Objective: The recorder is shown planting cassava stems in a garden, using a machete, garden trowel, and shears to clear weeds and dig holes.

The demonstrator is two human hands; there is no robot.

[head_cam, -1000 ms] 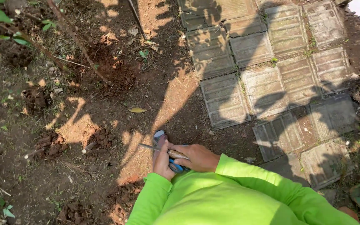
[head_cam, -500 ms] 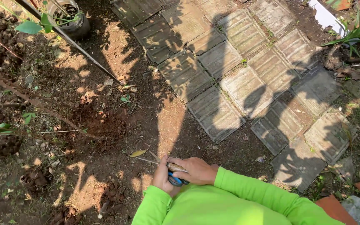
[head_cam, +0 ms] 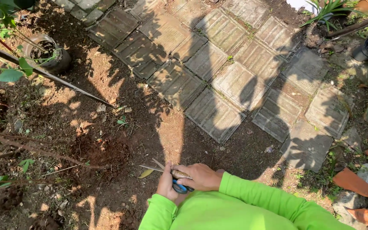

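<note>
We've got both hands together low in the near middle of the view, over bare dirt just in front of our lime green sleeves (head_cam: pixel 252 204). The right hand (head_cam: pixel 201 176) is closed around a pair of scissors (head_cam: pixel 173 176), fingers wrapped over the handle end, where a bit of blue handle (head_cam: pixel 179 187) pokes out underneath. The left hand (head_cam: pixel 167 185) is curled in against the same handles from the left side. The blades stick out to the left and look slightly parted, tips hanging just above the soil. A yellow leaf (head_cam: pixel 145 173) lies on the ground right below the blades. Farther off there's a patch of grey paving slabs (head_cam: pixel 239 85), and a small pot (head_cam: pixel 47 53) sits far left.
</note>
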